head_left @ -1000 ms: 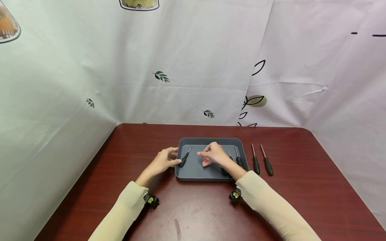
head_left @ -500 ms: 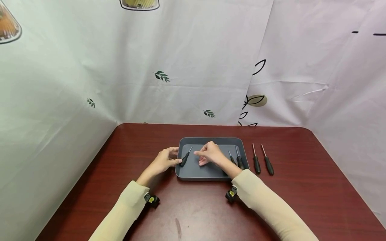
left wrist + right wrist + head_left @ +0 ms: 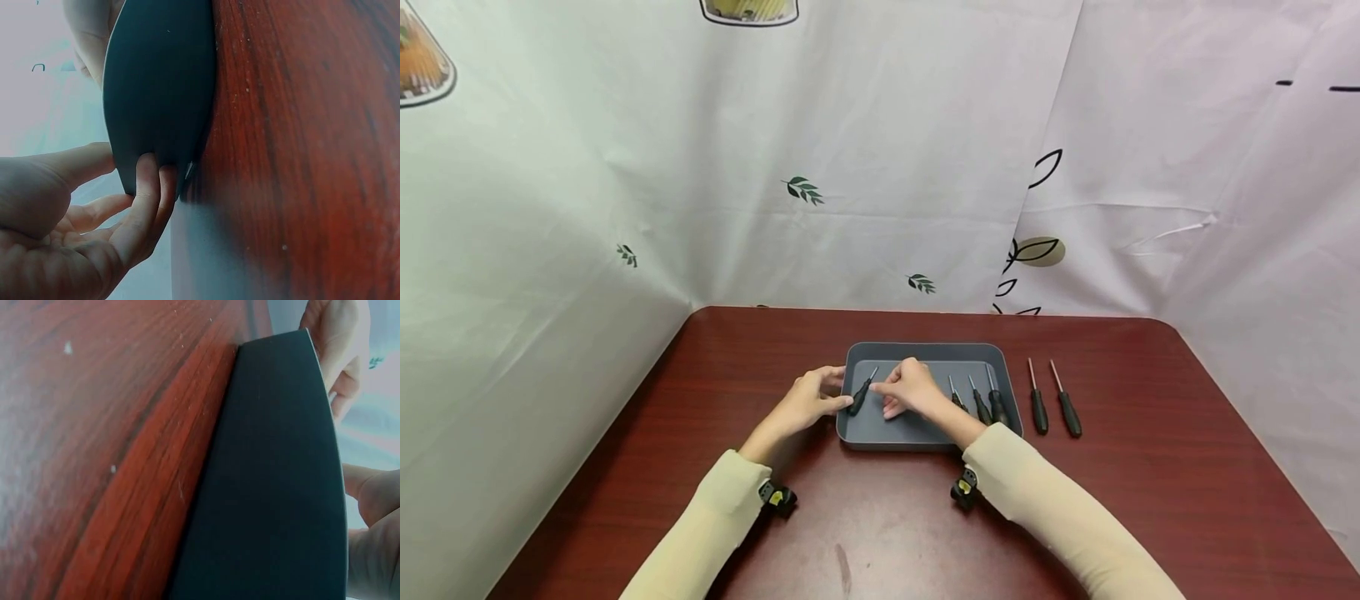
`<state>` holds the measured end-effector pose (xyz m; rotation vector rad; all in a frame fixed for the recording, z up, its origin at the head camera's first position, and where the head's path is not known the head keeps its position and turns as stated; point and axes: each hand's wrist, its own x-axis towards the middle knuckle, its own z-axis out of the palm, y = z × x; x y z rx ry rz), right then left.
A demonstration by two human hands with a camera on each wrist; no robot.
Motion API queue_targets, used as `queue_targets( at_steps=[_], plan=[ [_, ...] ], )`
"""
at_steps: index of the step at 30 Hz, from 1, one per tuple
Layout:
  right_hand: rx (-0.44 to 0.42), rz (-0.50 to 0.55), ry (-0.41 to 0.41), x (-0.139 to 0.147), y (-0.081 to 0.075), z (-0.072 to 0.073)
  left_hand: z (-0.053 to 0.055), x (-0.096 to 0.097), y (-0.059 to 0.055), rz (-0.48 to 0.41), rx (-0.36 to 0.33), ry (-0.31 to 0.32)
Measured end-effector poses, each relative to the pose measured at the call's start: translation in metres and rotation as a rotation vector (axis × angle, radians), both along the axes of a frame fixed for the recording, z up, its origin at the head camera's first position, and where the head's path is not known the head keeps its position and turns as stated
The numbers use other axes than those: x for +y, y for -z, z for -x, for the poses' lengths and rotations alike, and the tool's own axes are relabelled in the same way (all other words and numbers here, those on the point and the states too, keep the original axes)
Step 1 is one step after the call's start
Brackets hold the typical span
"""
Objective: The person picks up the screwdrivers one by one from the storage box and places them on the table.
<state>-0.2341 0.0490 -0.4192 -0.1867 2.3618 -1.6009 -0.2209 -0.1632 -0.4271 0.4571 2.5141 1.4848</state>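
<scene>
A grey tray (image 3: 895, 445) sits on the table with several dark-handled screwdrivers in it. My left hand (image 3: 808, 400) grips the tray's left side, thumb at the rim; in the left wrist view its fingers (image 3: 149, 187) bend against the outer wall. Inside the tray by that thumb lies one small screwdriver (image 3: 860, 398), its shaft pointing away. My right hand (image 3: 910, 388) reaches over the tray from the right, thumb and fingers loosely bent, fingertips right beside this screwdriver. In the right wrist view the tray wall hides much of that hand (image 3: 380, 531).
Toward the tray's right side lie a small screwdriver (image 3: 980, 407) and a longer one (image 3: 997, 404), with another partly behind the right wrist. Two more screwdrivers, one nearer (image 3: 1038, 408) and one farther right (image 3: 1069, 413), lie on the red-brown table (image 3: 1150, 467). White cloth (image 3: 880, 125) hangs behind.
My right hand has moved left across the tray toward the screwdriver at its left side, uncovering another screwdriver on the right. My left hand has stayed in place on the tray.
</scene>
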Motion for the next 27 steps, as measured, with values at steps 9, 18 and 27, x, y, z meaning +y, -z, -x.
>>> queue_targets(
  at_steps=[9, 18, 27],
  plan=[
    [-0.007, 0.003, 0.006, -0.007, 0.003, 0.0, 0.0, -0.001, 0.001, -0.011, 0.007, 0.015],
    [-0.031, 0.041, 0.017, -0.013, 0.007, 0.0, 0.001, -0.002, 0.002, -0.012, 0.019, 0.026],
    [-0.041, 0.024, 0.01, -0.021, 0.01, 0.002, 0.001, -0.002, 0.002, -0.019, 0.021, 0.034]
  ],
)
